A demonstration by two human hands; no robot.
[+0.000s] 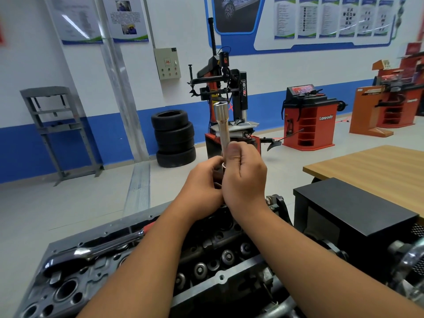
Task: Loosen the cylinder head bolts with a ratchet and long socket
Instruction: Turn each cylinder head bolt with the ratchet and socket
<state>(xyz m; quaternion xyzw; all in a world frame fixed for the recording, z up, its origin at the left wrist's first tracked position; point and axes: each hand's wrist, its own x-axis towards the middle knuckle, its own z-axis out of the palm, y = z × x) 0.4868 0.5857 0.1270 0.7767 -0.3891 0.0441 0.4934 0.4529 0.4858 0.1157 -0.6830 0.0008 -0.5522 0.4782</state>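
Gripping the long socket upright at twelve o'clock, my right hand hides its base; my left hand pinches something unclear there. Ratchet lies at eight o'clock on the cylinder head.

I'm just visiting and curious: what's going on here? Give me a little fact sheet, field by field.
place: auto workshop
long socket: held upright above the engine
right hand: grips the socket's lower part
left hand: holds something at the socket's base, mostly hidden
ratchet: lies untouched on the cylinder head
background: stacked tyres, tyre changer
stage: tool apparently being assembled, no bolt engaged yet
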